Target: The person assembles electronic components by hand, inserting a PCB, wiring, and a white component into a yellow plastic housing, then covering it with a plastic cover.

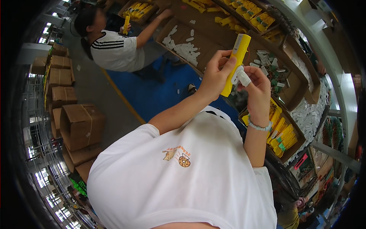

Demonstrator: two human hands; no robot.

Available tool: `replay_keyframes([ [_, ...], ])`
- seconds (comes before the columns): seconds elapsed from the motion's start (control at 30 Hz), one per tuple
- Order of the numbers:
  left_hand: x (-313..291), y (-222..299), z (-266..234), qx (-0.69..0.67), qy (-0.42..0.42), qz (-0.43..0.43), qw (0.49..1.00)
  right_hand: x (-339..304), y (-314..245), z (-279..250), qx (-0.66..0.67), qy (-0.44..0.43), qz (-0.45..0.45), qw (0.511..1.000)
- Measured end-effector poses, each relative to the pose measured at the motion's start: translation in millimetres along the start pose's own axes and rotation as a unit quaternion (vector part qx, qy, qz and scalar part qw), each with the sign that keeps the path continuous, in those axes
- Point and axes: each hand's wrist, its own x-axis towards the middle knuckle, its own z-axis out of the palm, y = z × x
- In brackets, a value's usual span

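Up in front of my chest, a long yellow plastic housing is tilted, its top end leaning right. My left hand is closed round its left side, with the thumb lying across it. On the other side, my right hand pinches a small white plastic piece against the lower half of the housing. A thin reddish wire shows near the housing's right edge. Whether the white piece is joined to the housing, I cannot tell.
A cardboard tray holds loose white pieces. More white pieces with green wires lie to the right. A box of yellow housings sits below my right wrist. A co-worker works at far left; stacked cartons stand left.
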Motion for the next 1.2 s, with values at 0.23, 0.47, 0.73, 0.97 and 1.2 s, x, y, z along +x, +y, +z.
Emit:
replay_keyframes([
  [0.23, -2.3, 2.7, -1.8, -0.020, 0.013, 0.032, 0.999, 2.7, -2.7, 7.7, 0.061, -0.035, 0.016, 0.997],
  [0.47, -2.3, 6.9, -8.2, 0.022, 0.011, 0.023, 0.999, 9.4, -2.5, 15.6, 0.042, -0.041, -0.021, 0.998],
  [0.73, 19.6, 13.6, -24.5, -0.039, -0.041, -0.025, 0.998, 22.2, -3.5, 29.8, 0.054, -0.010, -0.029, 0.998],
  [0.97, 56.6, 20.4, -47.0, -0.335, -0.127, -0.111, 0.927, 13.9, 12.6, 42.8, -0.091, 0.105, -0.128, 0.982],
  [1.2, 90.1, 20.1, -71.0, -0.305, -0.193, -0.108, 0.926, 39.2, 23.7, 72.5, -0.125, 0.119, -0.149, 0.974],
])
